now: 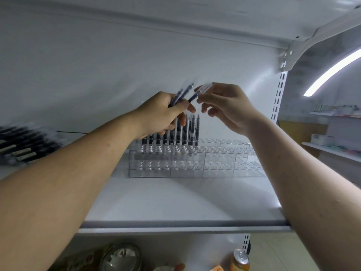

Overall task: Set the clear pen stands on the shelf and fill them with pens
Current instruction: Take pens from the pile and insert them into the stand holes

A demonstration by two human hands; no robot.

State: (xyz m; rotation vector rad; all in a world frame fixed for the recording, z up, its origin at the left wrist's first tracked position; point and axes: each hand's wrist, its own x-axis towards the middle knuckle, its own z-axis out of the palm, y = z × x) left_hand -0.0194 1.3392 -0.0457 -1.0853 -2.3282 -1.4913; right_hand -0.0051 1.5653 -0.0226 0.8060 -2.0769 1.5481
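Clear tiered pen stands (218, 165) sit side by side on the white shelf (175, 204), against its back wall. Several dark pens (187, 132) stand upright in the back rows of the left stand; the other holes hold nothing. My left hand (162, 114) grips a small bunch of dark pens (182, 93) above the stands. My right hand (228, 106) pinches the clear-capped end of one pen (201, 90) that sticks out of that bunch. Both hands hover above the filled rows.
A blurred pile of loose dark pens (23, 141) lies on the shelf at the far left. The shelf above (136, 18) hangs close overhead. Below the shelf's front edge are a round metal lid (121, 257) and a can (241, 260). A slotted upright (279, 94) stands at the right.
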